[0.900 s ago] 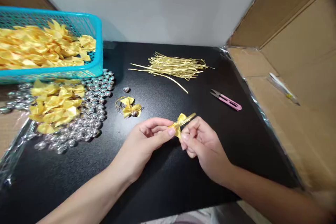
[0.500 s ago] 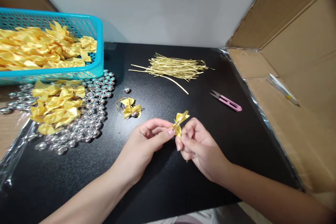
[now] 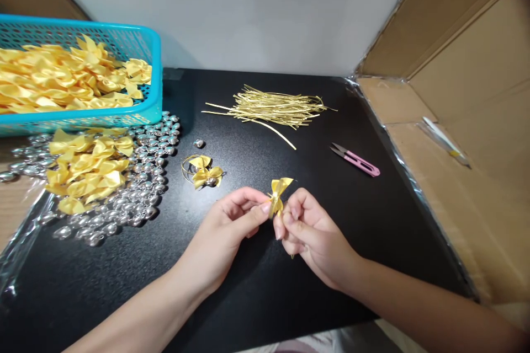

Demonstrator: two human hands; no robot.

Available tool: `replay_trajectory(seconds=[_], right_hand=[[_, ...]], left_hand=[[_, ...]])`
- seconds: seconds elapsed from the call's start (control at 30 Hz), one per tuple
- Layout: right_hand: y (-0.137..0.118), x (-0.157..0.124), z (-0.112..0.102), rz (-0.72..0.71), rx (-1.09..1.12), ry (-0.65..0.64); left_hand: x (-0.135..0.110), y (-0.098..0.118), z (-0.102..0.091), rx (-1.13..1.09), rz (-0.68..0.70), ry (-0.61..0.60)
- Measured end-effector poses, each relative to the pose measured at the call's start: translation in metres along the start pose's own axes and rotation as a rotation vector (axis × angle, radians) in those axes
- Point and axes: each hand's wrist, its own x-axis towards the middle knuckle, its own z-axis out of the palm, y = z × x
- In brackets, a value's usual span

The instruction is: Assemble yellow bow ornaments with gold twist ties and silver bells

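Observation:
A small yellow ribbon bow (image 3: 277,196) is pinched between the thumb and index finger of my left hand (image 3: 244,218). Close on its right, the curled fingers of my right hand (image 3: 308,229) grip a thin gold tie, mostly hidden; a short end of it peeks out below the fist. Left of my hands lie yellow bows (image 3: 202,171) with a gold loop and a silver bead on the black table. Behind them sits a single silver heart-like bead (image 3: 199,144).
A blue basket (image 3: 155,77) of yellow bows stands at the back left. Before it are a pile of bows (image 3: 89,168) and many silver beads (image 3: 143,198). Gold ties (image 3: 277,107) lie at the back, pink thread snips (image 3: 356,160) at right, a white pen-like tool (image 3: 445,140) on cardboard.
The bow has turned in my fingers, so its upper loop now shows broader. Both hands have barely shifted, and the things on the table are unchanged.

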Motion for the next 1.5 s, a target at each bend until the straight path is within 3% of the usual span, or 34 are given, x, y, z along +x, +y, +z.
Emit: replay_trajectory(seconds=[0.47, 0.93, 1.17, 1.5], right_hand=[[0.0006, 0.0001, -0.0008, -0.015, -0.014, -0.007], [0.0001, 0.0007, 0.0007, -0.029, -0.058, 0.031], [0.0004, 0.0029, -0.0003, -0.064, -0.108, 0.086], [-0.0014, -0.0056, 0.0003, -0.321, -0.415, 0.159]], left_hand=[[0.0005, 0.0037, 0.0026, -0.182, -0.145, -0.072], [-0.0010, 0.0011, 0.0040, -0.241, -0.126, -0.035], [-0.0014, -0.0005, 0.0048, -0.211, -0.023, 0.005], [-0.0013, 0.0055, 0.0076, -0.307, -0.096, 0.052]])
